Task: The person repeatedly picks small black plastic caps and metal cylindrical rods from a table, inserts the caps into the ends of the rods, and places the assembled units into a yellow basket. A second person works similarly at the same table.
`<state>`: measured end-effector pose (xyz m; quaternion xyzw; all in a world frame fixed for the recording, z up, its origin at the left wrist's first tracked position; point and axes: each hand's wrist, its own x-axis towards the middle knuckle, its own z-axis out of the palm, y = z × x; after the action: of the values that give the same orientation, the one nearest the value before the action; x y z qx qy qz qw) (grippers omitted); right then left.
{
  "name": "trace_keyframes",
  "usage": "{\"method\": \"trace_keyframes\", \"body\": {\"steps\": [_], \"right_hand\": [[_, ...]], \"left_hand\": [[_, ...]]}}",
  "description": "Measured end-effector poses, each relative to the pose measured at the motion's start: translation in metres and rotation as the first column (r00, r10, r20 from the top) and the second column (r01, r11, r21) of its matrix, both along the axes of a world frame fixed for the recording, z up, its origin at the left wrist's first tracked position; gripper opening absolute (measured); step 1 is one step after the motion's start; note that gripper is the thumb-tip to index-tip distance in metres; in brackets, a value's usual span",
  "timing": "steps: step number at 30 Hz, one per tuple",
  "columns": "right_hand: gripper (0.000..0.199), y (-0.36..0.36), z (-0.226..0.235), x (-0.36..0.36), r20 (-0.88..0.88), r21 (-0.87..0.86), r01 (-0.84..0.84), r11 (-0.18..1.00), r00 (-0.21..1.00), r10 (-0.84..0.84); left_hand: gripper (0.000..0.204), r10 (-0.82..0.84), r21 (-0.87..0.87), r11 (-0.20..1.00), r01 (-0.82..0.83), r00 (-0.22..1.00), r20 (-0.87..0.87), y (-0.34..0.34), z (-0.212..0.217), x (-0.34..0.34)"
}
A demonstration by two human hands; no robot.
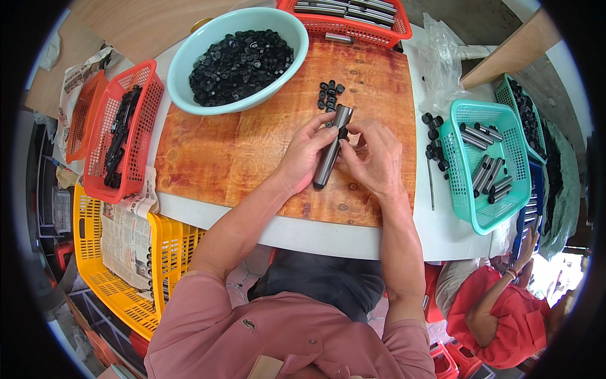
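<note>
A white bench [328,242] carries a stained wooden board [240,167]. A pale blue basin [298,47] of small black parts stands toward the bench's far left corner. A red basket [137,158] of dark pieces sits at the left edge, and a green basket [470,208] of metal tubes toward the near right corner. Over the board, two bare hands work: the left hand [303,153] grips a metal tube [327,162], thumb on top; the right hand [377,155] pinches a small black piece [343,132] against its right side. The tube's long axis runs mostly near to far, its black-capped end pointing to the near edge, its bare end to the far edge, slanting slightly right. Loose black parts [323,86] lie just beyond.
</note>
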<state>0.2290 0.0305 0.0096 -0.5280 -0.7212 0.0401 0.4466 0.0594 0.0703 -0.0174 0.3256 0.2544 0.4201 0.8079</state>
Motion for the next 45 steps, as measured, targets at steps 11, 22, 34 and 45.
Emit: {"method": "trace_keyframes", "body": {"steps": [11, 22, 34, 45], "right_hand": [[0.029, 0.001, -0.001, -0.005, 0.088, 0.134, -0.029, 0.991, 0.996, 0.017], [0.033, 0.001, 0.001, -0.007, -0.496, -0.344, -0.033, 0.938, 0.855, -0.152], [0.028, 0.003, 0.002, 0.013, -0.704, -0.491, -0.311, 0.813, 0.692, -0.16], [0.027, -0.005, 0.03, 0.037, -0.655, -0.537, -0.376, 0.755, 0.75, -0.093]], "left_hand": [[0.028, 0.018, 0.025, 1.0, -0.016, 0.995, -0.098, 0.001, -0.002, -0.001], [0.027, -0.151, 0.033, 0.987, 0.157, 0.978, -0.144, -0.001, 0.006, -0.006], [0.031, -0.193, 0.225, 0.935, 0.274, 0.925, -0.326, -0.012, 0.007, -0.002], [0.04, 0.475, 0.826, 0.403, 0.394, 0.681, -0.557, -0.018, 0.022, -0.008]]}}
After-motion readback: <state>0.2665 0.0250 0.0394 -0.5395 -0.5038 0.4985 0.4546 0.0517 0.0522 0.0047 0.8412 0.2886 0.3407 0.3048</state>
